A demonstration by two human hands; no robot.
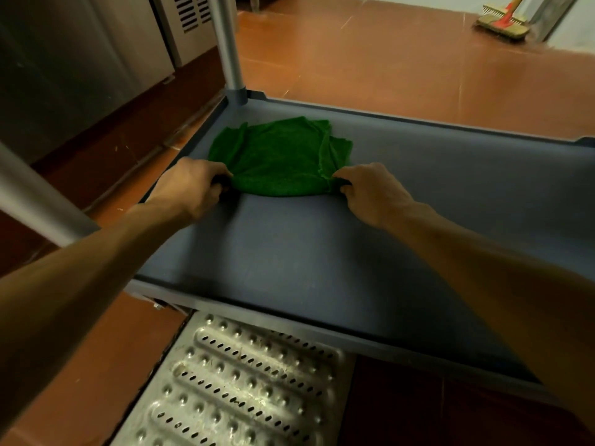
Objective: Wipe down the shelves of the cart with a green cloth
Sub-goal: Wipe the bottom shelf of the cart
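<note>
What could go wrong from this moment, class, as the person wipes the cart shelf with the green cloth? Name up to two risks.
1. The green cloth is bunched and folded, pinched only at its near corners by the left hand and right hand, so a stroke may cover little.
2. The shelf has a raised rim; dirt could collect along it.

Grey cart shelf [322, 268] with a raised rim, standing over a red-brown tiled floor [386, 59]. Green cloth [277, 156] lying rumpled on the shelf near the far left corner, close to the metal post [227, 43].
</note>
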